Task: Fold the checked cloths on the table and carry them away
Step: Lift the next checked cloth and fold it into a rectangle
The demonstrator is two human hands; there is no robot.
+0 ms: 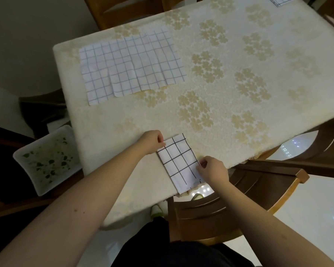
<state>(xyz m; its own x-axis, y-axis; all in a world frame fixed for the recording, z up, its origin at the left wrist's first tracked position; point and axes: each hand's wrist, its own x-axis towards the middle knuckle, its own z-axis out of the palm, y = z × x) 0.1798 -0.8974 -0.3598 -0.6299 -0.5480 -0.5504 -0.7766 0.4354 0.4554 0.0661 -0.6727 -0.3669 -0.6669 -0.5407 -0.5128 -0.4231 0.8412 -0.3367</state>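
Your left hand (152, 140) and right hand (212, 169) pinch opposite corners of the folded checked cloth (178, 162), probably to square its layers at the table (239, 132) edge.

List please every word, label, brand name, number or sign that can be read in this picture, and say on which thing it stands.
There is no readable text in the head view.
Folded checked cloth, held by the left hand and the right hand: only black grid lines.
Unfolded checked cloths: only grid lines.
Tablecloth: only a flower pattern.
White tray on the chair: green marks, no letters.
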